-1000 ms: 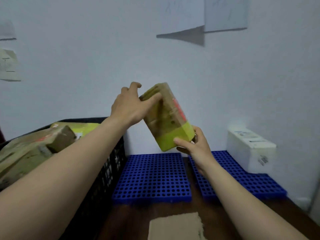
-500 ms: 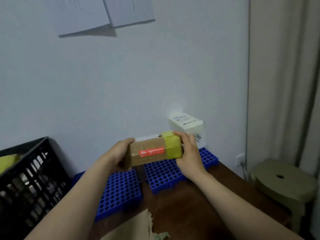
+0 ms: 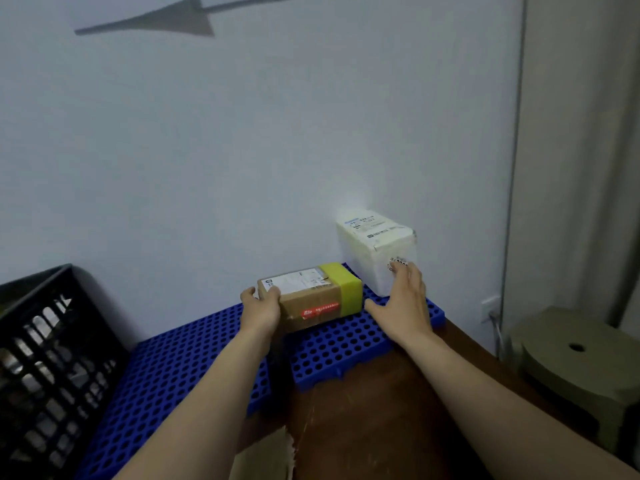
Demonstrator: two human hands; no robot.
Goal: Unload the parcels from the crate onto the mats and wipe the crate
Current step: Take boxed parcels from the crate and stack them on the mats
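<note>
Head view: the left hand (image 3: 260, 310) has its grip curled on the near-left end of the brown parcel (image 3: 311, 296); the right hand (image 3: 403, 303) is spread open, clear of it; the parcel, yellow-taped with a red strip, lies flat on the right blue mat (image 3: 343, 344) between both hands, beside a white parcel (image 3: 375, 251); the black crate (image 3: 52, 358) stands far left.

Little here can truly be read. The brown parcel (image 3: 311, 297) carries a white shipping label (image 3: 294, 281) on its top face, print too small to make out, and a red strip (image 3: 319, 310) with white characters along its front, blurred. At two o'clock from it, the white parcel (image 3: 375, 249) bears a printed label on top and a small sticker with digits, illegible.
</note>
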